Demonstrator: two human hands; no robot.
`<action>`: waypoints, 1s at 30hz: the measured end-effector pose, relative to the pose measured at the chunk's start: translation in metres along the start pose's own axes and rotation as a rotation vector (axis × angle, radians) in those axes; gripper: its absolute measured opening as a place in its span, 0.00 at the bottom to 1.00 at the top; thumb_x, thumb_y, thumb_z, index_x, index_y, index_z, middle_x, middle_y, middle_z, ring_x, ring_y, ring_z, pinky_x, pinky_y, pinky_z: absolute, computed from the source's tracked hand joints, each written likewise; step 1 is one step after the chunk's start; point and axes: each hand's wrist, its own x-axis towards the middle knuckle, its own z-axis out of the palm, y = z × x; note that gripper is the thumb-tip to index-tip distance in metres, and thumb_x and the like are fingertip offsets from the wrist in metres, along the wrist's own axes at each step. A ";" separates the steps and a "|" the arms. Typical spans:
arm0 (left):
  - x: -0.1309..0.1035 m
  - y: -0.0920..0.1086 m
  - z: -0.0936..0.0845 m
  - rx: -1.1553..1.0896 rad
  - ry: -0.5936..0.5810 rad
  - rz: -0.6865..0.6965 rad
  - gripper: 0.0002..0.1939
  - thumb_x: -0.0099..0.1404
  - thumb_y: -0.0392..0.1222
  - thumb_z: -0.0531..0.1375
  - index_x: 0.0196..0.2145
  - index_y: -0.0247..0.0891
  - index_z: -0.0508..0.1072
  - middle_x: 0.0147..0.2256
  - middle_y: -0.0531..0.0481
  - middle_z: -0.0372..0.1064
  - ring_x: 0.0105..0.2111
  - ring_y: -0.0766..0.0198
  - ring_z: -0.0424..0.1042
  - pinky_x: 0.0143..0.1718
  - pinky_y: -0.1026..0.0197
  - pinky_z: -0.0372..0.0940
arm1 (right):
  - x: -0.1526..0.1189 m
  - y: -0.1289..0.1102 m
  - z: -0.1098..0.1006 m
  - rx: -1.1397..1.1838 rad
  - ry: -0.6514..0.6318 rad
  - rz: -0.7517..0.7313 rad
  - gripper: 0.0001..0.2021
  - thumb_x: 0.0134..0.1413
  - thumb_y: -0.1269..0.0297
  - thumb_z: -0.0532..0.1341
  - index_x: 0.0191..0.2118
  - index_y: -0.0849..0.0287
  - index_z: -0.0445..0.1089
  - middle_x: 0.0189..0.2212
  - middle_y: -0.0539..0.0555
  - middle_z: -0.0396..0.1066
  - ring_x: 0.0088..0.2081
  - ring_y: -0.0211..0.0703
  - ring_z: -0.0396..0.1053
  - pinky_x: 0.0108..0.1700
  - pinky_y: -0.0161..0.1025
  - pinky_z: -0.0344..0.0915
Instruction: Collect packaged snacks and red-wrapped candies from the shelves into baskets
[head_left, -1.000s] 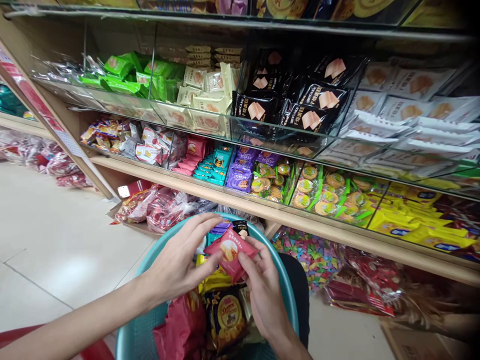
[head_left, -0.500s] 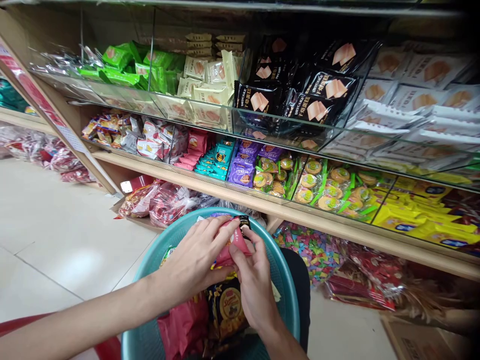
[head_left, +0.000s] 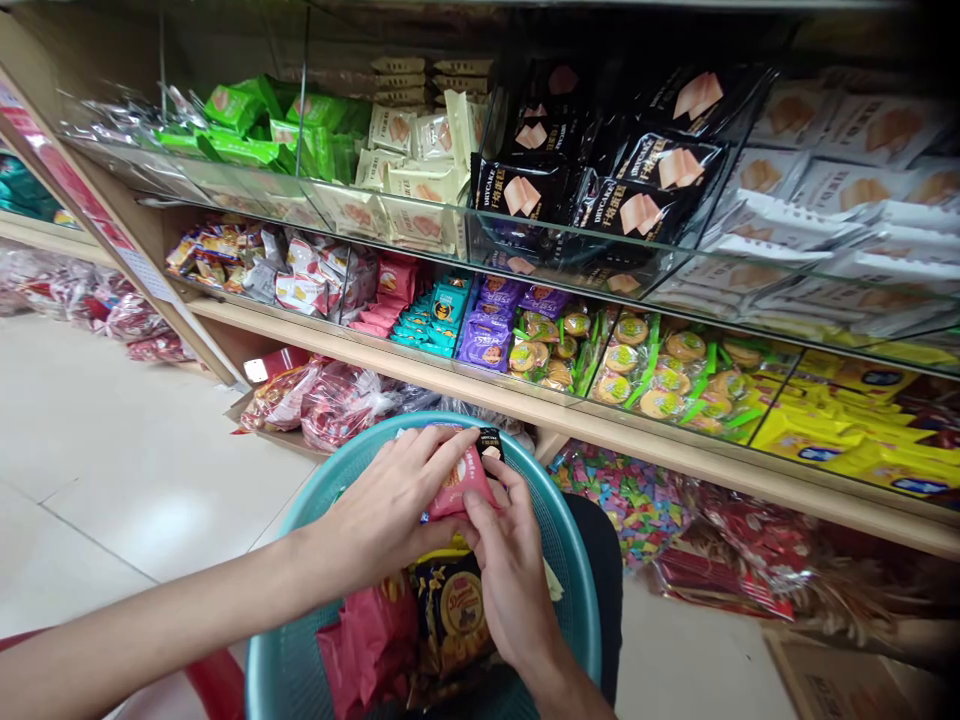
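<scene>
Over a teal plastic basket, both hands are closed on a small pink snack packet. My left hand covers its left side, with the fingers laid over the top. My right hand pinches the lower right edge between thumb and fingers. Just behind the packet, a black dry cake packet shows in the basket. Below my hands lie a larger pink packet and a black cookie packet with a round label. The rest of the contents is partly hidden by my hands.
Ahead, glass-fronted shelves hold green, cream, black and white packets. The lower row has purple packets, round biscuits and yellow packets. Bagged goods and colourful candies lie beneath. A cardboard box is at lower right.
Both hands stay on the pink packet. It has tilted slightly, so more of its printed front shows. The view has shifted very little.
</scene>
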 end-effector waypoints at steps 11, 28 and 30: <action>0.000 -0.004 -0.039 0.025 -0.198 -0.069 0.33 0.57 0.39 0.58 0.59 0.44 0.52 0.48 0.46 0.62 0.49 0.55 0.63 0.48 0.55 0.60 | -0.007 -0.007 -0.037 -0.063 0.153 -0.076 0.20 0.53 0.58 0.58 0.51 0.52 0.58 0.45 0.55 0.68 0.45 0.44 0.68 0.49 0.47 0.64; -0.023 0.036 -0.019 0.080 -0.572 -0.094 0.20 0.55 0.43 0.60 0.46 0.37 0.66 0.42 0.43 0.67 0.44 0.54 0.66 0.46 0.54 0.59 | -0.010 -0.009 -0.098 -0.074 0.488 -0.199 0.20 0.48 0.61 0.62 0.48 0.54 0.61 0.41 0.53 0.69 0.40 0.43 0.70 0.45 0.46 0.65; -0.022 0.039 -0.020 0.094 -0.639 -0.128 0.19 0.54 0.43 0.61 0.44 0.37 0.67 0.42 0.43 0.67 0.42 0.54 0.67 0.44 0.55 0.61 | -0.010 -0.008 -0.100 -0.074 0.492 -0.202 0.20 0.48 0.61 0.62 0.48 0.54 0.61 0.41 0.53 0.69 0.40 0.43 0.70 0.45 0.46 0.66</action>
